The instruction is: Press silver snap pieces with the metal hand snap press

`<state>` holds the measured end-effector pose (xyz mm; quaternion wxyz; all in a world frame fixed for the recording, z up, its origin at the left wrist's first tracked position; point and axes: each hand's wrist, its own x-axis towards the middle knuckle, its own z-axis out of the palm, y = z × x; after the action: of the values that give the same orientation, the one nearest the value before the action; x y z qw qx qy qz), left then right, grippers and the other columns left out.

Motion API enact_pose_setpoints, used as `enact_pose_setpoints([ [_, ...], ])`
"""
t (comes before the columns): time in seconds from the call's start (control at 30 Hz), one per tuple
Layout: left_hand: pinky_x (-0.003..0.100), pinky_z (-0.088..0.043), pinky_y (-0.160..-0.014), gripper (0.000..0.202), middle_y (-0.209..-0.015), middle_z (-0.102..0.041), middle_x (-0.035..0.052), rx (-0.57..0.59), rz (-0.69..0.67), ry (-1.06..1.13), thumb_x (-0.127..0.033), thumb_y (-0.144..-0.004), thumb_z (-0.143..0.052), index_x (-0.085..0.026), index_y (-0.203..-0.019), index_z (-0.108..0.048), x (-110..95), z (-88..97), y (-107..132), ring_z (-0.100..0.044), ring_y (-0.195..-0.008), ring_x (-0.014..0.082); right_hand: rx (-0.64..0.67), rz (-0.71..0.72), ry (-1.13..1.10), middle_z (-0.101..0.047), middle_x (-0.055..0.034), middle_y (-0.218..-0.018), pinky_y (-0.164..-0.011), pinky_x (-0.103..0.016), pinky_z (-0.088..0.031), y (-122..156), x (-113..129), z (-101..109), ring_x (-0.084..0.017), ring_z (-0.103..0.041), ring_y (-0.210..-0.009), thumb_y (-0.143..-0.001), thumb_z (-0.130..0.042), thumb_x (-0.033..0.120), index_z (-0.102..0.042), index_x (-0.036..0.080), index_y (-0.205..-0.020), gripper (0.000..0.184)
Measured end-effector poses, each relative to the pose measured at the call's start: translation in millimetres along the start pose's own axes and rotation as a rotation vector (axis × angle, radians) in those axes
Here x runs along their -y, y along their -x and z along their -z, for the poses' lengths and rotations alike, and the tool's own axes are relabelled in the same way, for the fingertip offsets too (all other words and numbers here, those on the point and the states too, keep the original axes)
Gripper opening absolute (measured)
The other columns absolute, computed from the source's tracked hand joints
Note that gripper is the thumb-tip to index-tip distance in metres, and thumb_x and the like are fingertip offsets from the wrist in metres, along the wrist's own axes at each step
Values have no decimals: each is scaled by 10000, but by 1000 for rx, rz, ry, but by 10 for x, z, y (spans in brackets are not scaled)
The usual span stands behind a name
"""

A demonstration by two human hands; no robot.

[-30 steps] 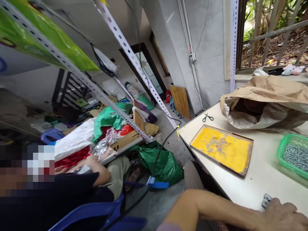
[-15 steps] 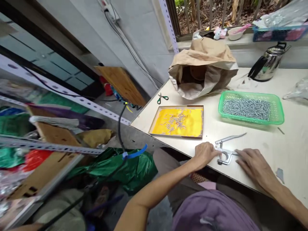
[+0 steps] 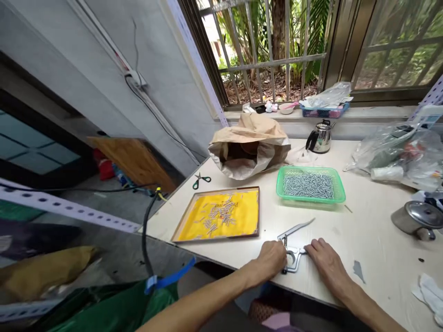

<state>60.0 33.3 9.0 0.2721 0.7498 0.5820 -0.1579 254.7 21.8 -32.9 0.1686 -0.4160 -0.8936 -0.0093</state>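
Observation:
Silver hand pliers (image 3: 294,262) with a C-shaped jaw and a small spring lie on the table near its front edge, the upper handle angled away from me. My left hand (image 3: 272,259) is closed around the jaw end and covers part of it. At the other end, my right hand (image 3: 327,260) has its thumb and fingers on the tip of the lower handle. A shallow tray (image 3: 259,212) with a yellow bottom holds scattered small metal pins (image 3: 221,213). Behind the pliers, a green basket (image 3: 341,196) is filled with small metal pieces (image 3: 308,186).
Green-handled scissors (image 3: 201,180) lie behind the tray. A brown paper bag (image 3: 249,143) gapes open at the back, with a steel kettle (image 3: 321,137) beside it. On the right are plastic bags (image 3: 398,152), a lidded metal pot (image 3: 417,219) and a white cloth (image 3: 431,295).
The view has swung up and to the right, showing more window and the table's right side. Both hands stay at the pliers, which keep about the same place on the table.

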Motion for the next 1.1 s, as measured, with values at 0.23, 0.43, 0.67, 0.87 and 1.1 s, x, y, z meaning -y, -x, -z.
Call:
enact_pose_setpoints([
  [0.23,259,-492,-653,289,-921,-736,158,155,187,142,-290,-773,-665,-98,-980,-732,-3,285,188,-701,-861,267,-38,76,-95,-612,-53,-881,-675,-309,-473,77,-85,-25,-209,-544,-810,-802,-438,-33,-613,202,-1033,374],
  [0.43,264,-486,-728,276,-880,-726,97,-303,21,183,-315,-911,-536,-138,-882,-746,-8,686,253,-678,-882,221,-72,157,-157,-608,-57,-880,-672,-318,-476,129,-225,-233,-210,-549,-785,-790,-384,-40,-604,206,-1098,452],
  [0.67,228,-447,-783,230,-1076,-671,56,-710,-61,136,-226,-945,-517,-183,-1074,-703,293,1332,-316,-606,-977,156,-37,95,-112,-592,-54,-877,-673,-341,-476,253,-270,-451,-205,-547,-764,-813,-391,-30,-607,209,-1113,440],
  [0.87,278,-407,-702,295,-884,-621,113,-495,374,-43,-89,-909,-420,-87,-851,-710,1482,1008,-183,-556,-870,202,0,91,-106,-587,-59,-914,-720,-360,-467,342,-276,-547,-227,-540,-804,-765,-418,-60,-571,212,-1180,519],
  [1.1,261,-417,-756,248,-934,-611,101,-368,244,-58,-128,-890,-482,-132,-930,-728,1953,703,-258,-524,-995,211,47,51,-100,-586,-59,-914,-745,-366,-461,388,-271,-546,-234,-540,-809,-771,-408,-47,-551,222,-1229,550],
])
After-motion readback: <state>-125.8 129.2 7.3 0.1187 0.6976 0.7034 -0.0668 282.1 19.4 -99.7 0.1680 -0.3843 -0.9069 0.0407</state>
